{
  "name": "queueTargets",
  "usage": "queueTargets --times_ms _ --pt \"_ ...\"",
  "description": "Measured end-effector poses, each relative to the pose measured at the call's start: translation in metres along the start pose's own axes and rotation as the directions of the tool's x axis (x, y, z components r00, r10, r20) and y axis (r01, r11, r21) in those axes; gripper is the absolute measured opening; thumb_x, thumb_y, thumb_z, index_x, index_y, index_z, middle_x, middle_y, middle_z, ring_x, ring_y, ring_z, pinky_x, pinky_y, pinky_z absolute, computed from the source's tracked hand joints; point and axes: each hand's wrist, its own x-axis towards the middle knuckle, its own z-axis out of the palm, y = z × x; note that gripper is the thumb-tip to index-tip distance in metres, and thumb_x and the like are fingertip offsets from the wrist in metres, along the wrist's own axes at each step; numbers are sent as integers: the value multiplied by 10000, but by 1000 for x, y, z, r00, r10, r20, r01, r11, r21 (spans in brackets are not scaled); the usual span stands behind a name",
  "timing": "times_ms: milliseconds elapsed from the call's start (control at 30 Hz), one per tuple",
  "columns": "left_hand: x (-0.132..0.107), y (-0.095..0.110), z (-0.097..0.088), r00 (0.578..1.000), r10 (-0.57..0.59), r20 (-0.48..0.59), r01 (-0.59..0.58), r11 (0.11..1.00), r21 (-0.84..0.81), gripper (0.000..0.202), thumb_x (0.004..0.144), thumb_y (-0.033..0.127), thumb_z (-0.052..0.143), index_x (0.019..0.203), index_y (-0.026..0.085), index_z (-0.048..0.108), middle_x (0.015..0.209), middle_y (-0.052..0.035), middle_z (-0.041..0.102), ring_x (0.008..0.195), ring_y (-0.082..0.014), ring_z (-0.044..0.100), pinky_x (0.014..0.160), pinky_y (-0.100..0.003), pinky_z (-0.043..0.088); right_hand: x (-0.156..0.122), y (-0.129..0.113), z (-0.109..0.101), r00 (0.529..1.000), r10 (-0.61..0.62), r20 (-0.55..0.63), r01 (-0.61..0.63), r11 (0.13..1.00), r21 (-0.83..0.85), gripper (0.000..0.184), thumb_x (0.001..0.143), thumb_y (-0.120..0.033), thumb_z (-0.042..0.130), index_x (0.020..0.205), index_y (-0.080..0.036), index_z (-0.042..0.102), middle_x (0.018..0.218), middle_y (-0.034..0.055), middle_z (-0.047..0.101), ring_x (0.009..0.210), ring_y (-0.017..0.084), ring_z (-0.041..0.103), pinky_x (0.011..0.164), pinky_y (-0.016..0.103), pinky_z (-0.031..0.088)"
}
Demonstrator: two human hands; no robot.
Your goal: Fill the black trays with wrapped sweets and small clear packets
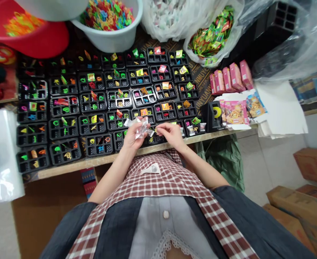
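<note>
My left hand (132,138) is closed round several small clear plastic packets (140,126) that fan out above its fingers, at the front edge of the table. My right hand (169,133) is right beside it, fingers pinched on the end of one packet between the two hands. Both hands hover over the front row of black compartment trays (99,144), which hold small coloured plastic toys and folded paper pieces. One more clear packet (151,169) lies on my checked apron in my lap.
Many black trays (63,104) cover the table. Behind them stand a white bowl of coloured toys (112,21), a red basin (26,28) and bags of foil packets (212,34). Pink boxes (231,77) and flat cartons (239,109) lie right; cardboard boxes (312,163) on the floor.
</note>
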Motion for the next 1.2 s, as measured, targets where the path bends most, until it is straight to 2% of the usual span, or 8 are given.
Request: queueTargets --times_ms 133,333,533,633,733,867,1067,1200 --pt "0 11 -13 997 40 -60 -41 999 -3 235 642 133 689 840 201 581 897 -3 676 673 -98 627 420 -119 387 9 -9 -11 998 -42 50 46 994 -96 220 757 -388 710 803 -172 695 726 16 684 672 139 642 661 283 552" --pt "-2 1 -12 1000 -9 -10 8 999 -39 225 681 158 677 883 213 594 938 -11 685 691 -105 642 414 -114 389 -4 4 25 977 119 175 -152 969 193 397 667 -481 781 898 -175 679 761 27 714 688 167 683 632 304 587" --pt "-2 12 -16 996 71 -53 -73 997 -29 252 648 146 688 869 206 583 965 -12 701 784 -143 690 439 -123 460 7 2 5 992 -122 24 124 987 -99 296 851 -467 628 898 -188 713 803 39 706 704 154 653 686 307 553" --pt "-5 19 -22 991 78 -109 -74 996 43 275 623 142 716 864 196 597 893 -8 705 681 -119 676 407 -116 438 17 0 -21 938 -268 218 338 843 -419 218 925 -304 549 866 -197 729 835 53 694 792 166 633 758 314 511" --pt "-9 16 -26 992 23 -125 -11 995 98 306 590 132 737 868 176 618 826 -14 705 598 -110 656 358 -112 388 23 8 -33 874 -215 436 457 671 -584 227 924 -189 520 850 -184 734 795 66 667 802 180 605 749 310 481" --pt "-14 7 -31 993 -11 -115 27 990 140 327 573 137 752 874 162 627 828 -28 706 595 -118 655 354 -119 371 23 22 -30 855 -175 488 494 560 -666 215 916 -171 527 868 -183 736 781 71 635 810 195 573 739 316 467" --pt "-17 -2 -33 998 -11 -58 23 978 206 364 546 151 764 888 160 639 846 -36 711 618 -139 660 385 -154 428 10 2 -6 871 -349 345 486 707 -513 227 873 -362 642 1023 -205 710 919 70 634 844 195 579 776 348 490" --pt "-18 -9 -28 999 -31 9 28 974 223 345 562 198 777 882 146 659 720 -17 679 525 -115 597 392 -186 460 4 -15 16 850 -381 363 499 802 -327 168 863 -376 650 886 -225 719 922 56 651 857 187 597 793 344 497"
